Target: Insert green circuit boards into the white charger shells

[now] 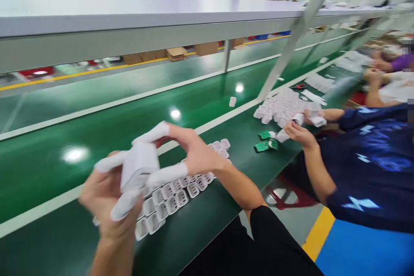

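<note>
A white box-shaped plastic housing (140, 164), with a dark slot low on one face, is raised above the bench between my two hands. My left hand (108, 194) grips it from the left, thumb below and a finger behind. My right hand (194, 151) pinches it from the right, forefinger at the top and thumb at the lower edge. White covers sit on the fingertips of both hands. Below and behind the hands, rows of white slotted covers (171, 204) lie on the green bench top; my right hand and forearm hide part of them.
To the right, a co-worker's hands (302, 133) hold white parts beside a heap of white housings (281, 105). Green circuit boards (265, 145) lie near them. One white piece (232, 101) rests on the green belt (207, 108). A slanted post (284, 60) supports the long shelf (145, 6).
</note>
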Motion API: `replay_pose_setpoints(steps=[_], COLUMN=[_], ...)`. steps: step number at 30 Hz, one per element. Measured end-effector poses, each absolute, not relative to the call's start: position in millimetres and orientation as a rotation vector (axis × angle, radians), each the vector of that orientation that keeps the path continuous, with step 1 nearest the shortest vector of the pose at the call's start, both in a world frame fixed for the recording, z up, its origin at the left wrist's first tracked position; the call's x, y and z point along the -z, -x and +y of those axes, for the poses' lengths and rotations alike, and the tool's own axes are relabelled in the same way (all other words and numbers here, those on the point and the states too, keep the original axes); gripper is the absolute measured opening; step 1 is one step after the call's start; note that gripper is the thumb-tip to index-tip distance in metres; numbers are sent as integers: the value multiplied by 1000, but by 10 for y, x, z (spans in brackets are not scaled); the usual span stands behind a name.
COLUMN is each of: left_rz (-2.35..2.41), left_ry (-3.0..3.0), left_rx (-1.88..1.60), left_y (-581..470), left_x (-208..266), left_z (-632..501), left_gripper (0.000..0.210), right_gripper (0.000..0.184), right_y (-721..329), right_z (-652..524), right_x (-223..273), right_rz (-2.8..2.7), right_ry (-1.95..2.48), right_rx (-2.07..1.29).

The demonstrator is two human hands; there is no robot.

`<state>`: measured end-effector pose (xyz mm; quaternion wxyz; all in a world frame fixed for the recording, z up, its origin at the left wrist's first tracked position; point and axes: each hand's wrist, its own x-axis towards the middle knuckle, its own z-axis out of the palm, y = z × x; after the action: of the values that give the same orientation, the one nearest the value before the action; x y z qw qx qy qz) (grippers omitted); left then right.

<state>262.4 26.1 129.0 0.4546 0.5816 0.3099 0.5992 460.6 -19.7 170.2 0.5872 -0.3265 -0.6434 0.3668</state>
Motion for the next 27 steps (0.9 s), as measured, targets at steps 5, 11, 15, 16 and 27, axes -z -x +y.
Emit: replay_pose_setpoints(steps=[5, 11, 15, 16, 27], left_rz=[608, 445, 475, 489, 488], left_ry=[-1103, -988, -928, -915, -914], left_rx=[-1417, -1434, -1431, -1430, -1397], left_y=[-2849, -2904, -2906, -2911, -2926], left_x=[-1290, -1292, -1241, -1226, -1268], left_z=[154, 127, 108, 105, 32], left_gripper=[66, 55, 54, 55, 64], right_gripper=[57, 52, 56, 57, 53], right_y=[-4560, -4403, -4307, -4295, -4379], right_z=[-4, 10, 9, 16, 40], right_x=[-1525, -1497, -1507, -1504, -1479], right_rz=[-1294, -1136, -1067, -1062, -1149], right_ry=[676, 708, 771, 775, 762], right_rx=[-986, -1075, -1075, -1073, -1006])
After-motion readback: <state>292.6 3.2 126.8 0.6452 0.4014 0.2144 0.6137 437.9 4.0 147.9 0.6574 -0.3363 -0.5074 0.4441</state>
